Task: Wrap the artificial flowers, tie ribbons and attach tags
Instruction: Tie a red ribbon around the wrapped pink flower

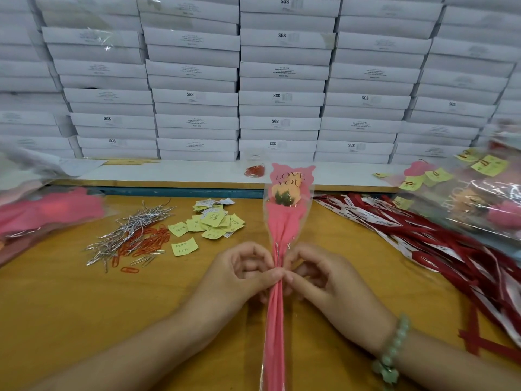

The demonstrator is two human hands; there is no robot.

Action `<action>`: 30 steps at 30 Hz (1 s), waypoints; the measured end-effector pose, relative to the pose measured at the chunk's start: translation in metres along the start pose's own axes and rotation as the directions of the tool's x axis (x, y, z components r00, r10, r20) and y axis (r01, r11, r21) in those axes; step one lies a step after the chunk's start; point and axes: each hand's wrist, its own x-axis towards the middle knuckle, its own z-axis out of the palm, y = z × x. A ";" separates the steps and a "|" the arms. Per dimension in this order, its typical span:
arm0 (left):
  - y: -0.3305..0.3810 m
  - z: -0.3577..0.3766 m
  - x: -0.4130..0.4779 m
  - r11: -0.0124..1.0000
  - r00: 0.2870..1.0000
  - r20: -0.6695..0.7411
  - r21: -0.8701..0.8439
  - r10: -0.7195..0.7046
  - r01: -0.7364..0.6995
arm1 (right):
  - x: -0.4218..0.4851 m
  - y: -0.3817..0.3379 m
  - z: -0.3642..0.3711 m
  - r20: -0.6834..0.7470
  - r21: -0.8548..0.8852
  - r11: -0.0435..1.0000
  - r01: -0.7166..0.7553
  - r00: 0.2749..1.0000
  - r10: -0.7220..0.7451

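Note:
A wrapped artificial flower (284, 210) in a pink and clear sleeve printed "LOVE YOU" stands upright at the table's middle, an orange bloom inside near the top. My left hand (242, 270) and my right hand (313, 273) pinch the sleeve together at its narrow neck, one from each side, where a thin silver twist tie (277, 253) sits. Silver twist ties (132, 230) lie in a heap to the left, with yellow tags (211, 221) beside them. Red ribbons (417, 235) are spread over the right side.
Orange paper clips (146, 244) lie mixed with the ties. Pink sleeves (48, 213) are stacked far left. Finished wrapped flowers (479, 198) with yellow tags are piled far right. White boxes (282, 80) wall off the back; a small jar of clips (254, 169) stands on the ledge.

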 end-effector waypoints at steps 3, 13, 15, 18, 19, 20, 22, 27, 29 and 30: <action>0.001 0.002 0.000 1.000 1.000 -0.005 0.014 -0.002 0.002 | -0.001 -0.002 -0.001 0.016 -0.155 0.986 0.064 0.998 -0.062; 0.001 0.005 -0.001 1.000 0.998 -0.067 -0.027 -0.007 0.005 | 0.002 0.002 -0.004 0.006 0.044 0.992 -0.120 0.993 0.120; 0.001 0.005 0.000 1.000 0.998 -0.068 -0.014 0.006 -0.006 | 0.003 0.004 -0.006 0.035 0.199 0.955 -0.219 0.976 0.217; 0.001 0.005 0.000 1.000 0.996 -0.083 -0.014 0.012 -0.013 | 0.006 0.005 -0.008 0.081 0.330 0.896 -0.299 0.954 0.288; 0.001 0.005 0.000 1.000 0.996 -0.087 -0.018 0.014 -0.016 | 0.007 0.005 -0.009 0.104 0.358 0.873 -0.331 0.944 0.315; 0.000 0.005 0.000 1.000 0.996 -0.088 -0.020 0.016 -0.018 | 0.008 0.004 -0.010 0.132 0.382 0.848 -0.368 0.930 0.344; 0.000 0.005 0.000 1.000 0.996 -0.081 -0.011 0.024 -0.025 | 0.010 0.003 -0.013 0.203 0.418 0.790 -0.448 0.894 0.399; 0.002 0.005 -0.002 0.999 0.999 -0.031 0.023 0.026 -0.026 | 0.013 0.003 -0.022 0.352 0.432 0.726 -0.535 0.841 0.410; 0.002 0.005 0.000 1.000 1.000 -0.023 -0.004 0.020 -0.020 | 0.012 0.005 -0.022 0.343 0.459 0.725 -0.513 0.856 0.388; 0.002 0.005 0.000 0.999 1.000 -0.018 -0.029 0.018 -0.019 | 0.012 0.005 -0.021 0.330 0.474 0.730 -0.492 0.868 0.371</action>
